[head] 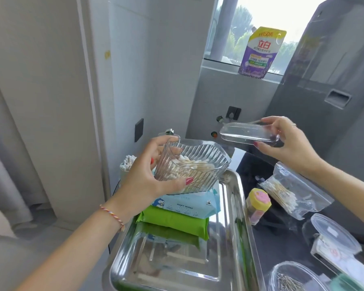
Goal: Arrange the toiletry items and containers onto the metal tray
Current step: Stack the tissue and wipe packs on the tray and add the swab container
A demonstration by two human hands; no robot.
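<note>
Left hand point(147, 175) grips the ribbed swab box point(192, 166), right hand point(286, 141) pinches its clear lid point(249, 133); best square the lid before pressing.

Daylight is coming through a window point(250, 28) at upper centre, green trees showing blurred outside. A purple and yellow refill pouch point(259, 52) is standing on the grey sill point(223, 67). White wall panels point(147, 66) are filling the left half, a dark switch plate point(139, 130) mounted low. A pale curtain point(6, 156) is hanging at far left. The bench point(261, 164) is showing dark.
</note>
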